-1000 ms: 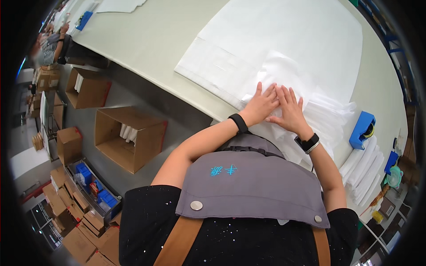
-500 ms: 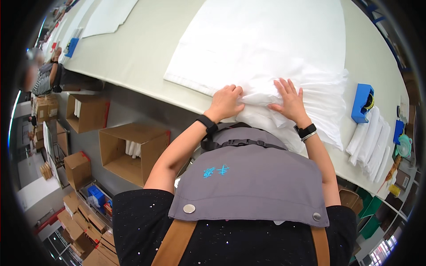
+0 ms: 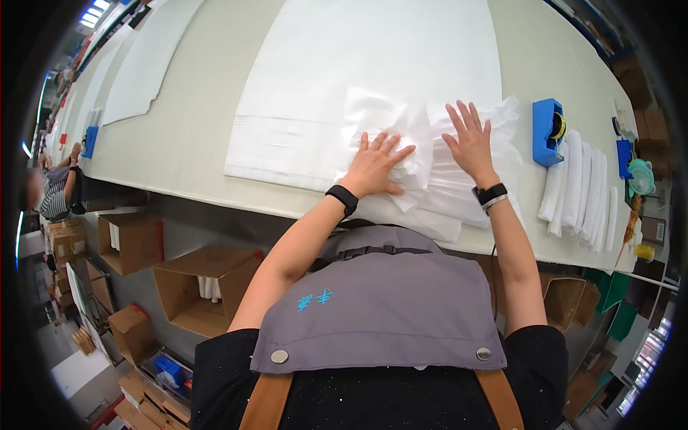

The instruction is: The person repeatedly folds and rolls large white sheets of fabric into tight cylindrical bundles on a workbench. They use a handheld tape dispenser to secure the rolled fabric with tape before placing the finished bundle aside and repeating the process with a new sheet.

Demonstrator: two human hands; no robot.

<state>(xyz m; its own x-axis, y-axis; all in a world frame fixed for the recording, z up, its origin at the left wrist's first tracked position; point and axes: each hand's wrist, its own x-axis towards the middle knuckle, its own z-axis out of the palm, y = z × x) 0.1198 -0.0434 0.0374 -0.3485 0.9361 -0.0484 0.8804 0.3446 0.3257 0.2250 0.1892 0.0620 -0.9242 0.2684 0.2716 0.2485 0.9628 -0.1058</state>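
A long, pale work table (image 3: 186, 136) runs across the view, and everything here sits in relation to it. Near its front edge, straight ahead of the person, lies a bundle of white folded cloth (image 3: 430, 165), resting on a large flat white sheet (image 3: 373, 64) that stretches away across the tabletop. The left hand (image 3: 376, 166) lies flat on the crumpled upper layer of the cloth with its fingers spread, palm pressed down; a black band circles that wrist. The right hand (image 3: 469, 140) is also open and spread, palm down on the pleated part of the cloth just to the right, with a dark watch at its wrist. Neither hand pinches anything. Further right on the table stands a blue tape dispenser (image 3: 548, 132), and beside it a row of white rolled cloths (image 3: 580, 190) lies near the table's right end. Another white sheet (image 3: 147, 61) lies further left on the tabletop, and a small blue box (image 3: 89, 141) stands at the table's far left edge. Below the front edge of the table, open cardboard boxes (image 3: 197, 287) stand on the floor, one holding a few white pieces. At the left end of the table another person in a striped top (image 3: 57, 197) leans toward it.
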